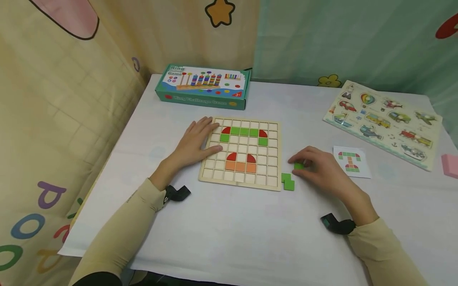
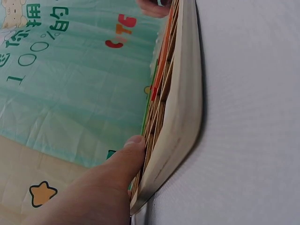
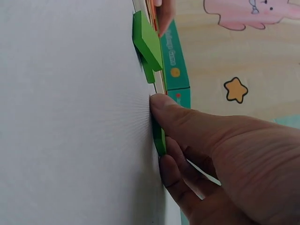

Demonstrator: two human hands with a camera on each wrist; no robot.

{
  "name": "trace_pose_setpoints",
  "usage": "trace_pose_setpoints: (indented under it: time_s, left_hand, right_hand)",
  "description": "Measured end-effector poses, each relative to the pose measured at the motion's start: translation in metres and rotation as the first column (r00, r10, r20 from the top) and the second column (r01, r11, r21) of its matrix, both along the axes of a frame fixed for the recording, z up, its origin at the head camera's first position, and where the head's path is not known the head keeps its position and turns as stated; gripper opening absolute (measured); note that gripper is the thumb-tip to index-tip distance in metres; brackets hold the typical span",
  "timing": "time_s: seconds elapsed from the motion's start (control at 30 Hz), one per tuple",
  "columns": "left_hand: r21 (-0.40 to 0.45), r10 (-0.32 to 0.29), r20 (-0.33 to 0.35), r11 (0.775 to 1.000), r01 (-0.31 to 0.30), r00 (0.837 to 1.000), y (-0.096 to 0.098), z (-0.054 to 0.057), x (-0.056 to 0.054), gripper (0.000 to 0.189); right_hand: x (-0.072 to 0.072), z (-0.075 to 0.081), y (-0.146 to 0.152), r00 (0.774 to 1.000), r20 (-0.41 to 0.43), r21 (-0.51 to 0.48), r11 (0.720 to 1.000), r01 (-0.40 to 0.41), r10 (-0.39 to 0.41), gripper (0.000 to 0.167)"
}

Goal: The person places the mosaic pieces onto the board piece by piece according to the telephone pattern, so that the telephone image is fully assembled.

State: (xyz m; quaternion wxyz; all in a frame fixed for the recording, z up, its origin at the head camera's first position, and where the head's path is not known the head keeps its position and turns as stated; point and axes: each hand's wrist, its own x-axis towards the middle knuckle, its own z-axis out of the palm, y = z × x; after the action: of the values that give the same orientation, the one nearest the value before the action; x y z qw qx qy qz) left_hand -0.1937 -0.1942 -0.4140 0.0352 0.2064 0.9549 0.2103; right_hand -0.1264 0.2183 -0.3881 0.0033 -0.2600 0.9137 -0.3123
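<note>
A wooden grid board [image 1: 239, 185] lies on the white table, holding red quarter-round, green square and orange square tiles [image 1: 240, 167] in two groups. My left hand [image 1: 191, 143] rests on the board's left side, thumb and fingers stretched over its edge; in the left wrist view the thumb [image 2: 126, 161] touches the grid. Right of the board, my right hand [image 1: 322, 169] pinches a green square tile [image 3: 160, 139] between thumb and fingers, low over the table. Two more green tiles [image 1: 289, 185] lie by the board's lower right corner, touching each other.
A small pattern card [image 1: 362, 169] lies just beyond my right hand. Behind the board stands a green ring game box [image 1: 204, 101]. A picture puzzle board [image 1: 386, 123] lies at the back right, with a pink block [image 1: 450, 166] at the right edge.
</note>
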Motion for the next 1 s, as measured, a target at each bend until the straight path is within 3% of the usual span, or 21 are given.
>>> trace_pose_setpoints:
  time_s: [0.43, 0.67, 1.0]
  left_hand:
    - [0.016, -0.02, 0.007, 1.0, 0.019, 1.0, 0.004, 0.002, 0.001, 0.082]
    - [0.022, -0.026, -0.003, 0.999, 0.026, 1.0, 0.008, 0.002, -0.002, 0.081]
    - [0.023, -0.005, -0.013, 1.0, 0.006, 1.0, 0.001, 0.0, 0.0, 0.081]
  right_hand:
    - [0.006, -0.005, 0.003, 0.99, 0.078, -0.119, 0.985, 0.124, -0.115, 0.022]
    - [0.004, 0.003, 0.001, 0.989, 0.048, -0.124, 0.982, 0.144, -0.139, 0.012]
    - [-0.017, 0.019, -0.053, 0.991, -0.011, -0.188, 0.973, 0.13, -0.135, 0.016]
